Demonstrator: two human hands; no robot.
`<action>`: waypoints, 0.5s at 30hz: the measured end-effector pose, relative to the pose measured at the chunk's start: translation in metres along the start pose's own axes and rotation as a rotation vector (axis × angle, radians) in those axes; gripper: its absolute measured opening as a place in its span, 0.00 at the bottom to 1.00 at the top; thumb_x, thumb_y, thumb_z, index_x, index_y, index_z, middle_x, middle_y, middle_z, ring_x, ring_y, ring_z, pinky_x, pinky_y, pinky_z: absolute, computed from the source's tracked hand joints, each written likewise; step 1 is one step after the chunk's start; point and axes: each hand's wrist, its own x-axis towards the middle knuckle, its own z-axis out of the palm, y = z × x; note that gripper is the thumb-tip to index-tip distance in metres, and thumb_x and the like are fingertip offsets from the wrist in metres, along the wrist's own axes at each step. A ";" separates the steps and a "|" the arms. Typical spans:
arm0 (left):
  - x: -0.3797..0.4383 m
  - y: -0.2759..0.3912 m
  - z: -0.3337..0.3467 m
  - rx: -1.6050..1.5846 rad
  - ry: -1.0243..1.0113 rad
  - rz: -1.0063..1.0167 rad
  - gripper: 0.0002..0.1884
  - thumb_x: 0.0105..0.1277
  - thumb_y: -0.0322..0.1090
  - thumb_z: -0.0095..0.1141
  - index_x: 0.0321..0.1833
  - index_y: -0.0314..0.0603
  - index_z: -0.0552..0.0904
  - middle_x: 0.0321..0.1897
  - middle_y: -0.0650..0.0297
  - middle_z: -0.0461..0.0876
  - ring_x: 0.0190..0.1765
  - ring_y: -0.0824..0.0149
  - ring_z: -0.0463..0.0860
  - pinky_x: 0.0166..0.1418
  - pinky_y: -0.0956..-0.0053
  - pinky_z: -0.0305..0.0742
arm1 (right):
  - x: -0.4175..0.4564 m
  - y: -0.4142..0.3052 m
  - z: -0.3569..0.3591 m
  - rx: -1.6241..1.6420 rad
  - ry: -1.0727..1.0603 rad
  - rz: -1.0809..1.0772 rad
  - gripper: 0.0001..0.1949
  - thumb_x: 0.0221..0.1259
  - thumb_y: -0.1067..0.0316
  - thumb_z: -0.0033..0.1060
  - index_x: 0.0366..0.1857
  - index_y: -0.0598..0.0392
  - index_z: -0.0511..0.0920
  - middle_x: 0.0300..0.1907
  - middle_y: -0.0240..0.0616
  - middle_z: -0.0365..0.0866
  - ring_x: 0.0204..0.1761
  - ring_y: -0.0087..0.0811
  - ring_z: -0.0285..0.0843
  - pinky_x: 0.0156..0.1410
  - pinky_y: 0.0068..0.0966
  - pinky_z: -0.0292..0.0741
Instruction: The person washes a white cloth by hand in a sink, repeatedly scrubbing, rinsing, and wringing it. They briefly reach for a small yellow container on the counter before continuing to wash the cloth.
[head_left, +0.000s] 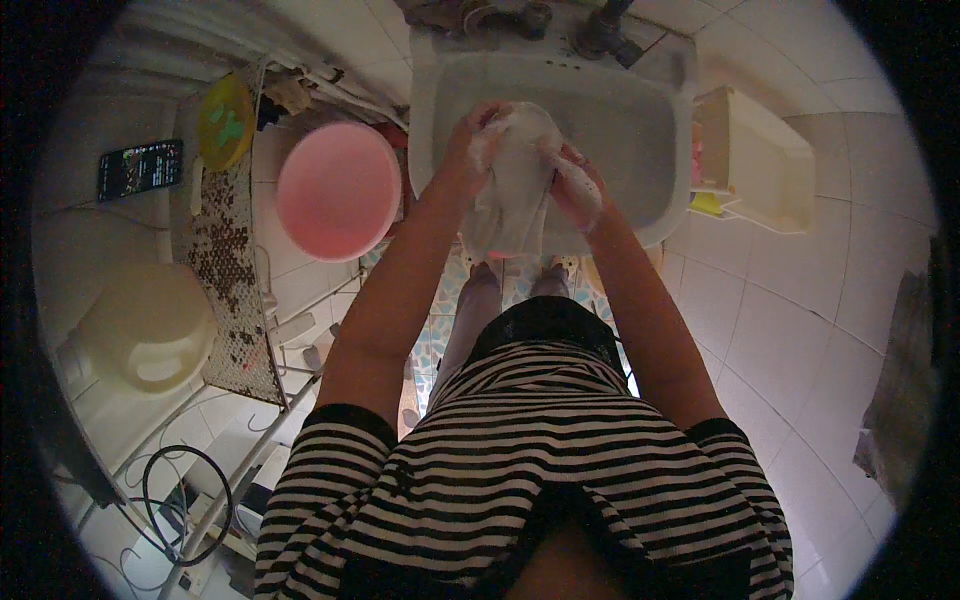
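A wet, whitish cloth (517, 172) with suds on it hangs between my hands, over the near left part of a white washbasin (622, 150). My left hand (484, 139) grips its upper left side, the fingers partly hidden by cloth and foam. On the other side, my right hand (579, 184) holds the cloth's right edge, with thick lather over its back and wrist. The cloth's lower end drapes across the basin's front rim. Above the basin's back edge is a dark faucet (611, 41).
A pink plastic basin (339, 191) stands left of the washbasin. Beyond it, a rusty perforated shelf (229, 277) holds a yellow round object (225, 124), a phone (140, 170) with a lit screen and a cream plastic tub (150, 330). Cream plastic baskets (765, 165) are at the right wall.
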 end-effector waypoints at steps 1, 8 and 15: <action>-0.004 0.004 0.006 0.054 0.049 0.085 0.13 0.53 0.33 0.49 0.42 0.43 0.74 0.36 0.64 0.74 0.41 0.67 0.73 0.47 0.74 0.67 | 0.000 0.000 0.001 0.104 -0.002 -0.005 0.19 0.56 0.59 0.50 0.50 0.55 0.66 0.48 0.35 0.69 0.51 0.30 0.65 0.58 0.28 0.61; -0.024 0.014 0.054 1.115 0.030 0.483 0.13 0.60 0.43 0.44 0.31 0.42 0.76 0.26 0.65 0.77 0.30 0.65 0.77 0.30 0.72 0.70 | -0.002 -0.008 0.020 0.577 0.136 0.138 0.16 0.58 0.59 0.43 0.48 0.54 0.68 0.49 0.36 0.68 0.50 0.31 0.66 0.56 0.28 0.62; 0.007 -0.054 -0.011 0.988 0.148 0.041 0.11 0.53 0.44 0.49 0.30 0.47 0.78 0.20 0.59 0.77 0.25 0.59 0.77 0.30 0.66 0.71 | 0.017 0.042 0.010 -0.423 0.223 -0.314 0.19 0.57 0.52 0.41 0.48 0.51 0.67 0.50 0.36 0.67 0.48 0.34 0.66 0.54 0.26 0.64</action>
